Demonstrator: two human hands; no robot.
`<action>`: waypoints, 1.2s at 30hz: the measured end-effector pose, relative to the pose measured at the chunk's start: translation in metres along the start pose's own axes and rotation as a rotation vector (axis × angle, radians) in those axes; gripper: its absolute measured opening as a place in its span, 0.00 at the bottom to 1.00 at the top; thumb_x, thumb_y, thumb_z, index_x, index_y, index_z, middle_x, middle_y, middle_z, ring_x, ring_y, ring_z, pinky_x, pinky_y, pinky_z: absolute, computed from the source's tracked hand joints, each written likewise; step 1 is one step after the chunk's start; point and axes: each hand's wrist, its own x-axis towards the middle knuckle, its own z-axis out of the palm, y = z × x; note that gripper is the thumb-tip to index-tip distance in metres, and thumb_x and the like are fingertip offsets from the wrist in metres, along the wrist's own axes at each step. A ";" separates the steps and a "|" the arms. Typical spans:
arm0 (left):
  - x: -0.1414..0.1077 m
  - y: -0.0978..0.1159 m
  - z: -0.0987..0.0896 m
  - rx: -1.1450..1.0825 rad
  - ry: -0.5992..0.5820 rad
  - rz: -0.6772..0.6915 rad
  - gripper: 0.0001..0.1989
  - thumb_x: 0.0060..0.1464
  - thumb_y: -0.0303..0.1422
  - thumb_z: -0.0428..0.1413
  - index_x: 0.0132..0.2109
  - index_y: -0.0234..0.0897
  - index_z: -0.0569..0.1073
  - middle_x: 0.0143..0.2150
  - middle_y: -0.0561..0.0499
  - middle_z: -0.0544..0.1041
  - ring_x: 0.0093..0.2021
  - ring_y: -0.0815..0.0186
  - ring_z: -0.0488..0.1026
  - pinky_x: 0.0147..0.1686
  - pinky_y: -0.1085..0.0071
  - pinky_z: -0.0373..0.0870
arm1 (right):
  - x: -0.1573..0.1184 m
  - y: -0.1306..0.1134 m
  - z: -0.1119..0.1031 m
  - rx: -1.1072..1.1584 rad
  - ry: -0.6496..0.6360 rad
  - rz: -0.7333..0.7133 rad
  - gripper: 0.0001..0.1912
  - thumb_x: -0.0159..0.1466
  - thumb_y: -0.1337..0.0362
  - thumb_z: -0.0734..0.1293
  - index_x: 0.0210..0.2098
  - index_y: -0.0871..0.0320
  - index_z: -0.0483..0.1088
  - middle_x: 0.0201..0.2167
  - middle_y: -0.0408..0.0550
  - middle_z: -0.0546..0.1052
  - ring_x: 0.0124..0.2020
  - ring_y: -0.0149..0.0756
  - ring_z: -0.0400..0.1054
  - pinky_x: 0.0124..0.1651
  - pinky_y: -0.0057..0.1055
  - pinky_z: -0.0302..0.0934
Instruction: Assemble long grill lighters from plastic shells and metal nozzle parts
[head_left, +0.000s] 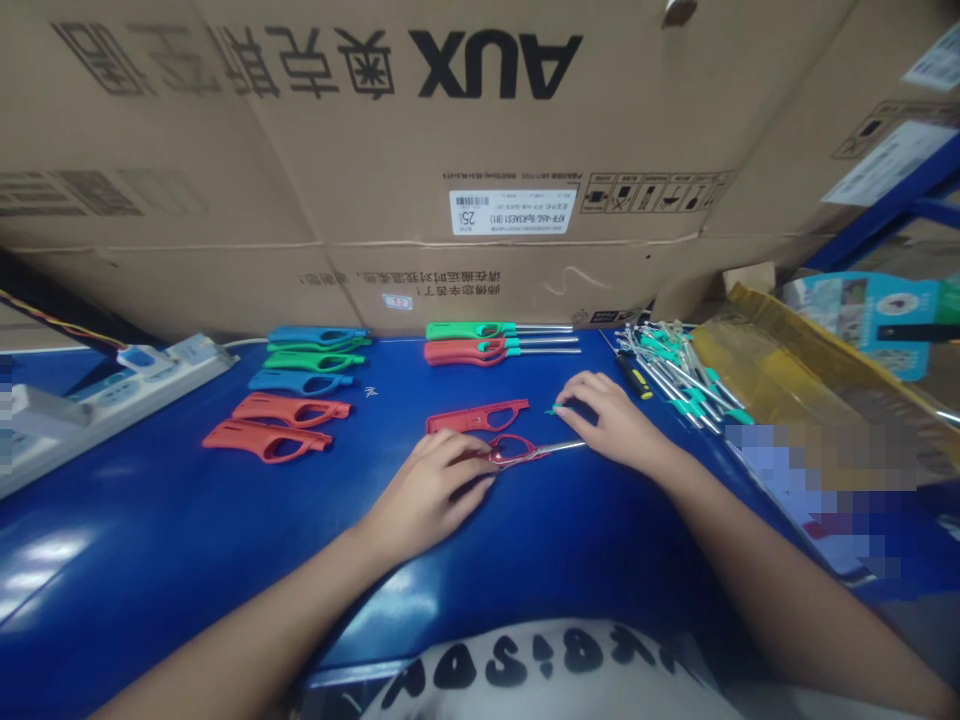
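Note:
My left hand [431, 488] is closed on a red lighter half-shell [516, 456], steadying it on the table. From the shell's front end a metal tube [564, 446] sticks out to the right. Just beyond lies another red half-shell [454, 416], its hollow inner side facing up. My right hand [613, 422] hovers above the tube's tip, thumb and forefinger pinched on a small teal plastic piece [551, 410]. The fingers cover part of this piece, and my left hand hides the held shell's rear.
Loose blue, green and red lighter shells [268, 441] lie at left. Two long-nosed lighters [465, 351] rest at the back against a large carton [337, 190]. Teal-ended metal tubes [686, 385] and a black-yellow screwdriver [636, 376] are at right. A power strip [172, 365] borders the left side.

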 end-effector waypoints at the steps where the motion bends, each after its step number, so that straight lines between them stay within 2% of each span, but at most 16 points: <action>1: 0.000 0.000 0.000 -0.001 0.002 -0.002 0.12 0.66 0.29 0.53 0.53 0.41 0.76 0.52 0.46 0.77 0.51 0.59 0.72 0.51 0.60 0.68 | 0.000 0.000 0.001 -0.011 -0.022 0.002 0.07 0.70 0.59 0.63 0.39 0.54 0.70 0.43 0.50 0.75 0.45 0.44 0.68 0.52 0.46 0.63; 5: -0.001 -0.001 0.002 0.008 0.030 -0.029 0.13 0.68 0.28 0.50 0.56 0.40 0.73 0.52 0.46 0.78 0.52 0.60 0.72 0.51 0.60 0.68 | -0.001 0.000 0.006 -0.081 -0.052 0.042 0.09 0.71 0.58 0.60 0.38 0.54 0.69 0.43 0.51 0.73 0.46 0.46 0.67 0.51 0.47 0.62; 10: 0.001 -0.002 0.001 0.045 0.065 -0.076 0.11 0.67 0.30 0.52 0.54 0.40 0.74 0.50 0.47 0.79 0.50 0.59 0.73 0.49 0.60 0.68 | -0.001 0.004 -0.002 -0.059 0.094 0.136 0.09 0.70 0.57 0.61 0.39 0.55 0.68 0.40 0.52 0.73 0.45 0.46 0.67 0.51 0.46 0.63; 12: 0.002 -0.002 0.001 0.061 0.061 -0.094 0.11 0.67 0.31 0.53 0.53 0.40 0.75 0.50 0.47 0.79 0.50 0.59 0.73 0.49 0.59 0.68 | -0.002 0.006 -0.007 -0.043 0.064 0.094 0.08 0.68 0.57 0.64 0.37 0.54 0.69 0.40 0.51 0.73 0.44 0.45 0.68 0.51 0.45 0.63; 16: 0.002 0.001 0.000 0.078 0.043 -0.128 0.10 0.66 0.33 0.55 0.52 0.40 0.75 0.50 0.46 0.78 0.51 0.57 0.73 0.50 0.57 0.69 | -0.004 0.006 -0.011 -0.003 -0.082 -0.023 0.06 0.65 0.60 0.69 0.35 0.55 0.71 0.41 0.50 0.74 0.45 0.45 0.68 0.51 0.44 0.63; 22: 0.002 -0.002 0.003 -0.006 0.046 -0.135 0.11 0.66 0.33 0.54 0.54 0.39 0.74 0.49 0.44 0.78 0.50 0.58 0.73 0.51 0.58 0.72 | -0.001 -0.018 0.001 0.175 -0.005 -0.132 0.04 0.67 0.63 0.69 0.36 0.56 0.73 0.32 0.45 0.77 0.33 0.35 0.70 0.42 0.35 0.63; 27: 0.001 -0.002 0.004 -0.062 0.062 -0.129 0.10 0.66 0.31 0.55 0.53 0.38 0.74 0.48 0.45 0.78 0.49 0.59 0.73 0.52 0.59 0.72 | -0.002 -0.038 0.011 0.222 -0.074 -0.282 0.03 0.69 0.66 0.67 0.39 0.57 0.74 0.36 0.46 0.79 0.39 0.36 0.71 0.46 0.35 0.62; 36: 0.002 0.003 0.001 -0.103 0.054 -0.163 0.14 0.61 0.27 0.58 0.53 0.38 0.74 0.48 0.45 0.79 0.50 0.58 0.74 0.52 0.58 0.73 | -0.005 -0.039 0.023 0.196 -0.119 -0.246 0.04 0.68 0.65 0.68 0.37 0.57 0.75 0.36 0.47 0.77 0.40 0.37 0.67 0.48 0.39 0.59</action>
